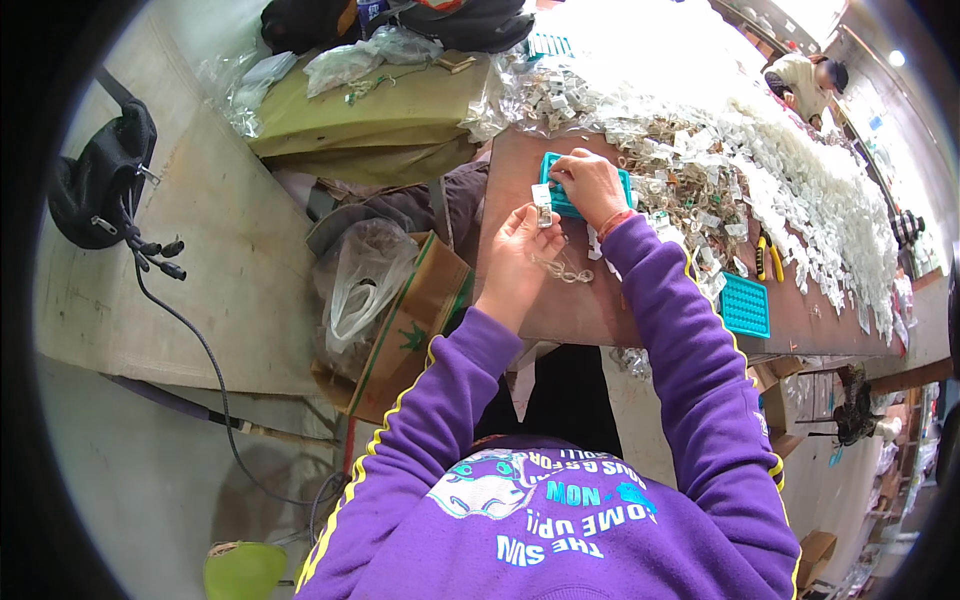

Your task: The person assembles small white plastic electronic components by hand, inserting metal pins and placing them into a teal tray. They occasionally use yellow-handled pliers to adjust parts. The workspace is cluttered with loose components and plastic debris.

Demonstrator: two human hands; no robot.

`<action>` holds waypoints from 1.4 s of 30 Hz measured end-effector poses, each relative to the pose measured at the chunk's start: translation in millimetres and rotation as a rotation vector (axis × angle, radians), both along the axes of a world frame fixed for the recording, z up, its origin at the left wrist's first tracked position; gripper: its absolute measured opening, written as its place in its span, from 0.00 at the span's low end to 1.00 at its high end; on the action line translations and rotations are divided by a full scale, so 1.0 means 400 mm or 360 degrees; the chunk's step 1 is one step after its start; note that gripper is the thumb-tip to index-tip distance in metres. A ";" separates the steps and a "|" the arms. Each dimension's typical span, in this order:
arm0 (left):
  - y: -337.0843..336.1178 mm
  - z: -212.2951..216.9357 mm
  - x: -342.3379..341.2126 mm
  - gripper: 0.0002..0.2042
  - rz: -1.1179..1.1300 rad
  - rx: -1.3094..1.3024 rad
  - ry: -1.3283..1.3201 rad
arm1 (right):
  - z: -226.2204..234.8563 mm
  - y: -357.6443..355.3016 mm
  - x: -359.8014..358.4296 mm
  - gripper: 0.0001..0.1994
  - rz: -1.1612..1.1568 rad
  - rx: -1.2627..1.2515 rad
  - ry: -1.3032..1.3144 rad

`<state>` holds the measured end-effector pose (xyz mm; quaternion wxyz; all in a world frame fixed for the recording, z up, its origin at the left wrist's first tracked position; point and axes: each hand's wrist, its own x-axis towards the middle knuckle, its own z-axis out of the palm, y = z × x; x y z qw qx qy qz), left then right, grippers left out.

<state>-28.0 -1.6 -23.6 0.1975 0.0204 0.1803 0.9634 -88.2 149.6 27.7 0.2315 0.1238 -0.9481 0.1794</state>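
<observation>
1. The left hand [520,245] is pinched shut on a small white tag [543,206], held upright just above the brown table [580,310].
2. The right hand [592,185] rests flat on a teal tray [560,190], fingers pressed together over its near-left part; I cannot tell whether it grips anything.
3. A few clear rings or links [565,270] lie loose on the table just near the left hand, apparently waiting their turn.
4. A huge heap of white pieces [780,150] covers the far and right side of the table; judging by it, most of the work remains.
5. A second teal tray [745,305] lies to the right, untouched, with yellow-handled pliers [768,260] beside it.
6. A cardboard box [410,330] with a plastic bag stands on the floor to the left.
</observation>
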 end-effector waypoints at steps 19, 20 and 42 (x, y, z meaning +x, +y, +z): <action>0.003 0.010 0.011 0.04 0.0032 -0.0106 0.0132 | 0.076 -0.051 0.215 0.04 0.0352 -0.0271 0.0263; 0.003 0.010 0.012 0.04 0.0036 -0.0096 0.0169 | 0.079 -0.047 0.214 0.04 0.0379 -0.0251 0.0203; -0.004 0.041 0.038 0.10 -0.0398 0.0152 0.0310 | 0.112 -0.018 0.261 0.13 0.0233 -0.1708 -0.0822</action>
